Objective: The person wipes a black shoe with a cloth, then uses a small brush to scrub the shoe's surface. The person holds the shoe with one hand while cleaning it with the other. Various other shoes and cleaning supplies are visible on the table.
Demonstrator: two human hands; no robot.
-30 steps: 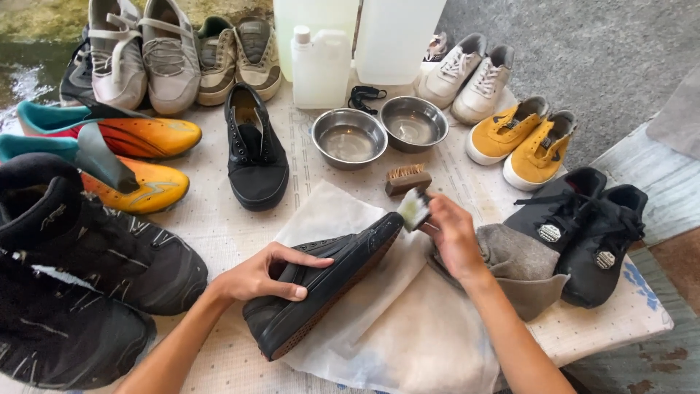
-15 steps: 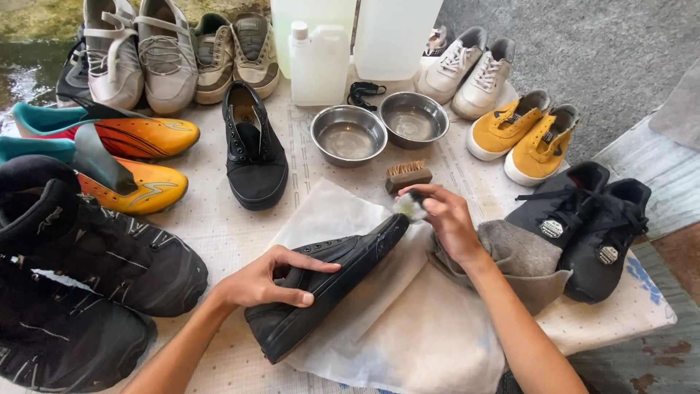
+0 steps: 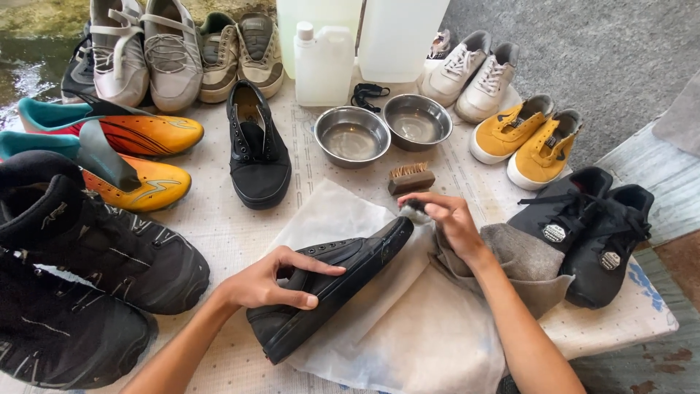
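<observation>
A black low sneaker [image 3: 343, 281] lies on its side on a white cloth [image 3: 379, 328] in the middle of the table. My left hand [image 3: 266, 281] grips it around the opening and heel part. My right hand [image 3: 448, 219] is at the shoe's toe, fingers closed on a small brush or scrubber whose light bristles touch the toe tip. A grey cloth [image 3: 525, 259] lies under my right wrist. A small wooden brush [image 3: 410, 179] rests just beyond the toe.
Two steel bowls [image 3: 352, 136] [image 3: 417, 120] and white plastic jugs [image 3: 322, 62] stand at the back. Shoes ring the table: black sneaker [image 3: 257, 149], orange boots [image 3: 138, 131], black trainers [image 3: 95, 255], yellow pair [image 3: 525, 138], white pair [image 3: 474, 69], black pair [image 3: 590, 226].
My right hand has slid slightly down and left along the shoe's toe with the small brush. The left hand keeps its hold on the shoe.
</observation>
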